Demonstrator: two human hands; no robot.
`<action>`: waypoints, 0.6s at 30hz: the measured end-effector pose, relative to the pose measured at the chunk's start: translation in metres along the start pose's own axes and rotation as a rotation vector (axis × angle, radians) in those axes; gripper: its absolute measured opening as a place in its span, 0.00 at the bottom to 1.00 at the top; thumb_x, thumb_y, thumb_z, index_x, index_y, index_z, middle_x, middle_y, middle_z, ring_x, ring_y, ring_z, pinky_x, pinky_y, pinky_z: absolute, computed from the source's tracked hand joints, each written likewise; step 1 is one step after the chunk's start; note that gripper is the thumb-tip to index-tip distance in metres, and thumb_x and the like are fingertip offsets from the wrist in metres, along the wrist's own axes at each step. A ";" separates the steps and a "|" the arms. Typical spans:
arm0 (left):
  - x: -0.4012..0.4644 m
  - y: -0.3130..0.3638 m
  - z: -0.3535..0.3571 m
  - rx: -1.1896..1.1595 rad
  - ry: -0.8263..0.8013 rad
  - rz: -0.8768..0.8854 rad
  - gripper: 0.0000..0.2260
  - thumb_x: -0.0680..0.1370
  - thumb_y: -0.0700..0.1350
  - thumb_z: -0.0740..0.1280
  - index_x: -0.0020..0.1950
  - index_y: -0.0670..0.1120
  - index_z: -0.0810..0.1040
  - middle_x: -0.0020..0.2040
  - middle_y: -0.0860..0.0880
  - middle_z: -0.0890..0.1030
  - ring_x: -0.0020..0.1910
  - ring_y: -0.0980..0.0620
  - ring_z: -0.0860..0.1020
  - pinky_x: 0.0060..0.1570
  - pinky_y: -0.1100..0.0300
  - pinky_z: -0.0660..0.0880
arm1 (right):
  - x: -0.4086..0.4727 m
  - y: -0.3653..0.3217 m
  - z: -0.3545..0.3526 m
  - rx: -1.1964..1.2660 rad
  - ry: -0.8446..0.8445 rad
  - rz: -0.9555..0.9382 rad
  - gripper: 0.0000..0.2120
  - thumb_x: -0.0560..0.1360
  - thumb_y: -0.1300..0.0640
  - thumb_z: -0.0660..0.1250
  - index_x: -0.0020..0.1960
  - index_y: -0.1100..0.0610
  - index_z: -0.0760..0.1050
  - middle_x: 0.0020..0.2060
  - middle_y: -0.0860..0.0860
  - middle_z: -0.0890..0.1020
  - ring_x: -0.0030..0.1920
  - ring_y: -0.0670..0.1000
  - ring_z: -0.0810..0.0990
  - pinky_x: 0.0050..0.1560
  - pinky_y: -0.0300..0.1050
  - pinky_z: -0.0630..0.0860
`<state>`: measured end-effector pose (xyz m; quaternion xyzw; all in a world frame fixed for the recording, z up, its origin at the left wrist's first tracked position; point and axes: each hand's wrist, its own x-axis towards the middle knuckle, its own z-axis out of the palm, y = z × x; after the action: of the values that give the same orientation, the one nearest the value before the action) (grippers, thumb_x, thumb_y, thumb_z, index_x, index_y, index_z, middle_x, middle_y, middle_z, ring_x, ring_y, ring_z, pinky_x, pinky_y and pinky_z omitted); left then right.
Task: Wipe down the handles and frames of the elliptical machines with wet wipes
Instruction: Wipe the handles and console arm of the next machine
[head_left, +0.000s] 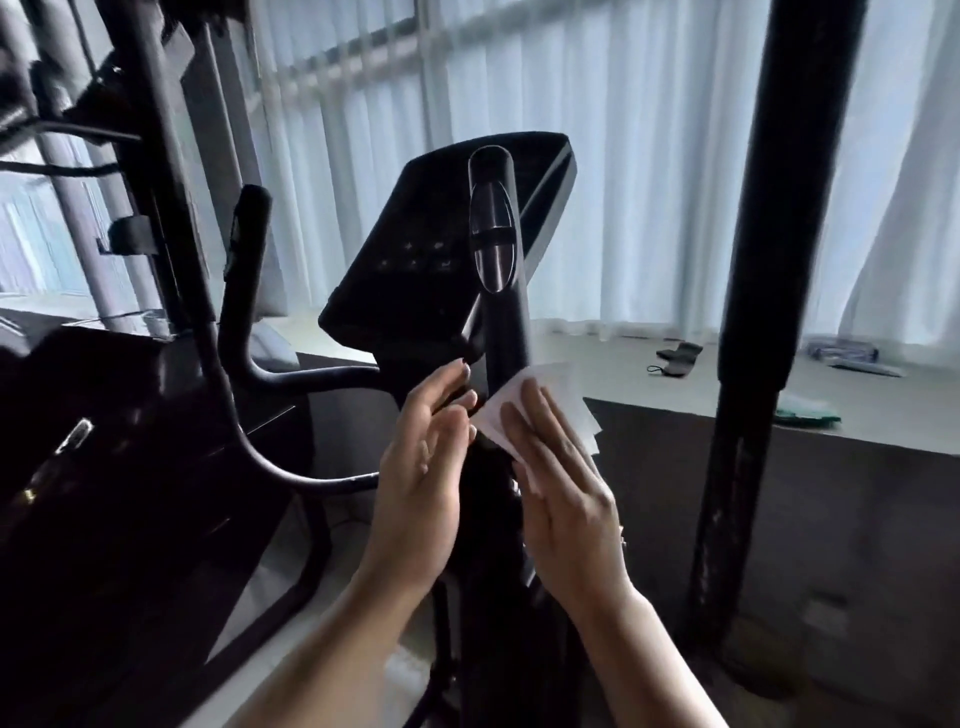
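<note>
Both hands are raised side by side at the dark central post (506, 332) of an elliptical machine. Fingers straight, the right hand (558, 493) presses a white wet wipe (550, 395) flat against the right side of the post; the wipe is a thin, folded sheet whose corners stick out past the fingertips. Just to its left, the left hand (426, 478) is released, palm turned toward the post, fingers relaxed, and grips nothing; its fingertips are at the wipe's left edge.

Right of the hands stands a thick black upright handle bar (763, 291). Above the hands, the black console (426, 249) tilts back, with a glossy oval pulse-grip handle (491, 223) in front of it. Left of the hands, a curved black handlebar (244, 312) sweeps up. Beyond the right hand, a pale ledge (649, 374) carries a small black object (675, 356).
</note>
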<state>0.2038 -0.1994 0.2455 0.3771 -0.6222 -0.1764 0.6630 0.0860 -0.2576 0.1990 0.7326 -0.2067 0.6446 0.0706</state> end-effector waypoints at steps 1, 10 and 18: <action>0.001 0.001 0.003 0.063 -0.043 0.020 0.18 0.80 0.57 0.58 0.71 0.61 0.65 0.70 0.65 0.70 0.71 0.64 0.67 0.69 0.59 0.67 | -0.013 0.000 0.001 0.011 0.011 0.009 0.17 0.81 0.64 0.58 0.69 0.63 0.71 0.71 0.56 0.70 0.74 0.52 0.67 0.73 0.42 0.65; -0.001 -0.019 0.031 0.620 -0.224 0.247 0.31 0.82 0.63 0.46 0.77 0.55 0.33 0.77 0.60 0.30 0.77 0.60 0.35 0.74 0.67 0.38 | -0.040 0.021 0.014 0.500 0.353 0.882 0.19 0.84 0.49 0.54 0.66 0.54 0.77 0.64 0.39 0.77 0.66 0.33 0.71 0.62 0.24 0.64; 0.001 -0.024 0.034 0.739 -0.220 0.223 0.29 0.78 0.69 0.41 0.73 0.66 0.28 0.74 0.63 0.26 0.76 0.61 0.33 0.75 0.35 0.42 | -0.013 0.038 0.037 0.760 0.316 1.075 0.18 0.84 0.49 0.57 0.63 0.58 0.78 0.59 0.53 0.82 0.64 0.52 0.78 0.69 0.54 0.70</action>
<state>0.1774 -0.2252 0.2271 0.4993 -0.7482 0.0929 0.4269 0.1037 -0.3029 0.1745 0.3989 -0.2886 0.7173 -0.4930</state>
